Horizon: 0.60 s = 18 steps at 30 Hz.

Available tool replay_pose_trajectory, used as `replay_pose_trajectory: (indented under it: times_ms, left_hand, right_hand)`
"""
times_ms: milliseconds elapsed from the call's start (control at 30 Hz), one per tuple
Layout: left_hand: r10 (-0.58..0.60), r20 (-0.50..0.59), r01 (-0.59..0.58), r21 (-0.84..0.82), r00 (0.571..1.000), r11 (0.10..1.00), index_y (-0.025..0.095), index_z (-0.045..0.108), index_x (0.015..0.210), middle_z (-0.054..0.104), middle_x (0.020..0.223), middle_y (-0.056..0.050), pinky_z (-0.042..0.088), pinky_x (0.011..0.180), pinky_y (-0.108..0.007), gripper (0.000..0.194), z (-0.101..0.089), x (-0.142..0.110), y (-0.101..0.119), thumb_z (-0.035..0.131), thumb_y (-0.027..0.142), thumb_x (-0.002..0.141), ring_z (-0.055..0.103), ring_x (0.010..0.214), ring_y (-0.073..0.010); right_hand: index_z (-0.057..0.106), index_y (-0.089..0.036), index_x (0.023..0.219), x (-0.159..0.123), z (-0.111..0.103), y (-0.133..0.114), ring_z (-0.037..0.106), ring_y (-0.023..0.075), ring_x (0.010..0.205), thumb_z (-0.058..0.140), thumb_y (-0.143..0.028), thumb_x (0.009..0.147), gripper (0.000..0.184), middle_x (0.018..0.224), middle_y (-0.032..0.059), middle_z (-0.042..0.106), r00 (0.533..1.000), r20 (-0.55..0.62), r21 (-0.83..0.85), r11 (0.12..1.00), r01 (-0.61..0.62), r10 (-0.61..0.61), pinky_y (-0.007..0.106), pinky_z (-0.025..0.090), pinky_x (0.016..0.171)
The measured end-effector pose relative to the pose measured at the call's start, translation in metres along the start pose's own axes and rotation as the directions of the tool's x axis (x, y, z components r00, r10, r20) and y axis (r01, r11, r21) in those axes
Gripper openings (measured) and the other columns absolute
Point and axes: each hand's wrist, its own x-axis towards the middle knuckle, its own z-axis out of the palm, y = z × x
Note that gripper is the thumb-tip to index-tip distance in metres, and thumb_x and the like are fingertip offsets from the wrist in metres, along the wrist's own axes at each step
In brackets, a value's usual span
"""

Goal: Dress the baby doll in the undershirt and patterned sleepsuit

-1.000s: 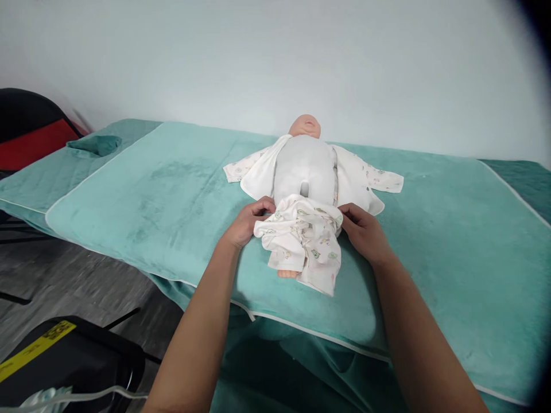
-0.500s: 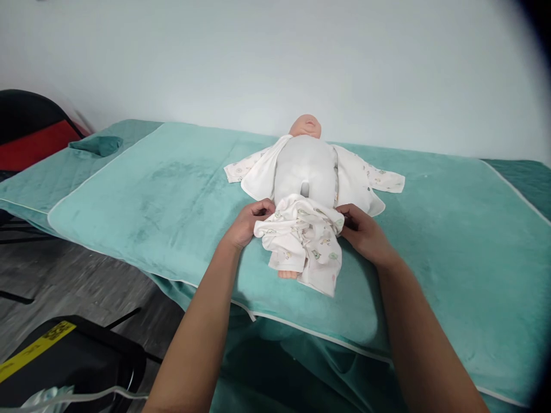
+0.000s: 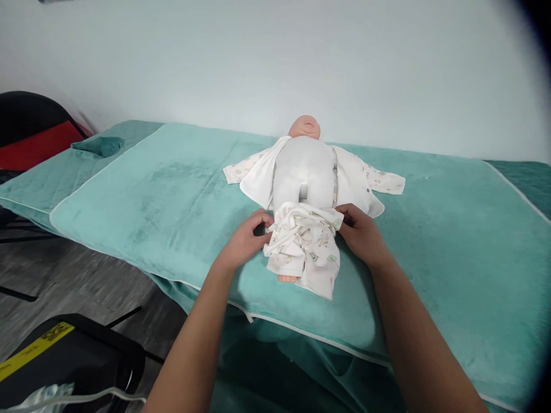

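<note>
Closed on the pants (image 3: 307,246) from two sides: with the left hand (image 3: 247,238) at the left edge, with the right hand (image 3: 361,235) at the right edge. In the left hand, thumb and fingers curled, with a small opening inside the curl, and tips meeting on the cloth edge. In the right hand, a pinch on the upper right corner of the waist. Cannot see every fingertip, because of cloth and shadow. Between the two hands, the pants, bunched over the legs of the doll (image 3: 303,163), with more loose cloth on the near side of the grip. Out of the left leg opening, at the near end, some toes (image 3: 287,279). On the far side of the hands, the white body, lying on the back, head toward the wall (image 3: 275,63). Beside the body, left and right, the open shirt (image 3: 260,180), with both sleeves spread outward. Under the doll, a green cover (image 3: 150,189) with white edge. At the near left, a black seat (image 3: 94,350) with a yellow strip (image 3: 38,347). At the far left, well apart from the hands, a red and black chair (image 3: 41,146).
</note>
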Motion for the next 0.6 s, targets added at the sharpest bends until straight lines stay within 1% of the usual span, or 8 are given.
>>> replay_pose_trajectory:
  times_ms: [100, 167, 267, 367, 433, 500, 533, 600]
  left_hand:
    - [0.133, -0.04, -0.124, 0.174, 0.99, 0.977, 0.02, 0.058, 0.08, 0.061, 0.098, -0.004, 0.04, 0.09, -0.03, 0.009, 0.003, -0.003, 0.012, 0.066, 0.019, 0.079, 0.054, 0.098, -0.0201]
    - [0.17, -0.052, -0.153, 0.246, 0.984, 0.957, 0.021, 0.053, 0.076, 0.06, 0.09, -0.003, 0.04, 0.083, -0.029, 0.011, 0.004, 0.0, 0.015, 0.063, 0.016, 0.078, 0.053, 0.089, -0.0184]
    - [0.184, -0.101, -0.143, 0.319, 0.978, 0.937, 0.021, 0.041, 0.068, 0.052, 0.073, 0.001, 0.033, 0.068, -0.028, 0.021, 0.007, 0.01, 0.015, 0.057, 0.012, 0.078, 0.043, 0.069, -0.0144]
    - [0.19, -0.203, -0.129, 0.283, 0.961, 0.951, 0.021, 0.034, 0.067, 0.047, 0.07, 0.002, 0.03, 0.064, -0.029, 0.027, 0.012, 0.021, 0.015, 0.055, 0.013, 0.081, 0.038, 0.067, -0.0136]
    - [0.139, -0.268, -0.081, 0.215, 0.953, 0.973, 0.022, 0.04, 0.073, 0.049, 0.074, 0.003, 0.03, 0.064, -0.028, 0.019, 0.016, 0.026, 0.016, 0.055, 0.016, 0.082, 0.039, 0.068, -0.0135]
    - [0.08, -0.285, -0.037, 0.152, 0.955, 0.988, 0.022, 0.048, 0.084, 0.052, 0.078, 0.003, 0.032, 0.065, -0.027, 0.011, 0.018, 0.029, 0.018, 0.058, 0.017, 0.081, 0.042, 0.07, -0.0133]
    - [0.057, -0.28, -0.022, 0.125, 0.958, 0.992, 0.023, 0.051, 0.089, 0.053, 0.08, 0.003, 0.033, 0.066, -0.027, 0.013, 0.019, 0.03, 0.019, 0.059, 0.018, 0.08, 0.043, 0.071, -0.013]
    - [0.016, -0.263, 0.004, 0.074, 0.965, 0.997, 0.022, 0.054, 0.089, 0.053, 0.08, 0.004, 0.034, 0.066, -0.026, 0.015, 0.018, 0.03, 0.021, 0.063, 0.018, 0.077, 0.043, 0.072, -0.0123]
  right_hand:
    - [0.065, -0.022, 0.094, 0.0, 0.001, 0.0, 0.057, 0.0157, 0.073, 0.065, -0.034, 0.085, 0.014, 0.081, 0.0008, 0.067, 1.0, -0.009, -0.004, 1.0, 0.009, -0.009, 0.027, 0.044, 0.066]
    - [0.064, -0.022, 0.093, 0.0, 0.001, -0.001, 0.056, 0.0152, 0.072, 0.065, -0.033, 0.085, 0.014, 0.079, 0.0004, 0.066, 0.999, -0.02, -0.003, 1.0, 0.025, -0.025, 0.027, 0.044, 0.065]
    - [0.063, -0.022, 0.091, -0.001, 0.003, 0.0, 0.052, 0.0138, 0.068, 0.066, -0.034, 0.084, 0.014, 0.075, -0.0003, 0.063, 0.997, -0.051, 0.009, 0.998, 0.056, -0.055, 0.026, 0.043, 0.062]
    - [0.062, -0.022, 0.089, -0.001, 0.004, 0.001, 0.051, 0.0132, 0.065, 0.064, -0.034, 0.084, 0.013, 0.074, -0.0005, 0.061, 0.995, -0.076, 0.042, 0.997, 0.067, -0.064, 0.025, 0.042, 0.06]
    - [0.061, -0.022, 0.09, -0.001, 0.004, 0.002, 0.052, 0.0131, 0.066, 0.063, -0.032, 0.084, 0.012, 0.075, -0.0004, 0.061, 0.994, -0.086, 0.062, 0.996, 0.069, -0.063, 0.025, 0.042, 0.06]
    - [0.06, -0.022, 0.09, -0.001, 0.004, 0.002, 0.053, 0.0132, 0.066, 0.062, -0.031, 0.084, 0.011, 0.076, -0.0005, 0.062, 0.994, -0.091, 0.072, 0.995, 0.072, -0.065, 0.025, 0.042, 0.06]
    - [0.06, -0.022, 0.091, -0.001, 0.004, 0.002, 0.053, 0.0133, 0.066, 0.062, -0.031, 0.084, 0.011, 0.076, -0.0006, 0.062, 0.993, -0.092, 0.074, 0.994, 0.076, -0.069, 0.025, 0.042, 0.06]
    - [0.06, -0.023, 0.091, -0.002, 0.004, 0.001, 0.053, 0.0134, 0.066, 0.062, -0.031, 0.085, 0.011, 0.076, -0.0006, 0.062, 0.993, -0.087, 0.072, 0.994, 0.08, -0.074, 0.025, 0.042, 0.06]
